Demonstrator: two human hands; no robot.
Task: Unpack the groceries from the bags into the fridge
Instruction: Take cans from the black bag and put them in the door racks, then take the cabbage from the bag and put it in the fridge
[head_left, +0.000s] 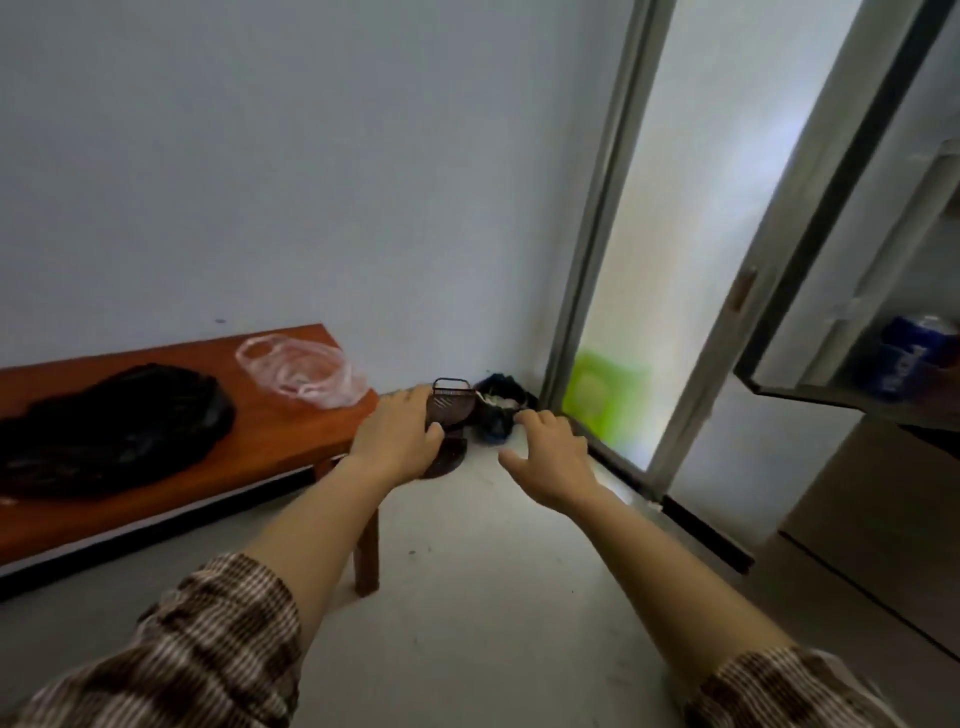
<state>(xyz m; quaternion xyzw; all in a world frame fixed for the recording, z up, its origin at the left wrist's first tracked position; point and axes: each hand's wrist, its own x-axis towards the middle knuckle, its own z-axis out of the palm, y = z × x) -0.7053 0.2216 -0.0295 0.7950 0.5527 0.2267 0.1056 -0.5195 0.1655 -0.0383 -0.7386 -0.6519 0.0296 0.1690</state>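
The left hand (400, 431) and right hand (550, 457) are empty, fingers loosely spread. On the bench (270, 431), a black bag (104, 426) lies left and a clear bag (301, 371) at the right end. The blurred fridge door (852, 291) is cut off.

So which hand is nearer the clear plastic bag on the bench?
Left. The left hand is just right of the clear plastic bag; the right hand is farther right, beyond the left one.

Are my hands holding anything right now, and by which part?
Nothing is held: the left hand and the right hand are both open and empty.
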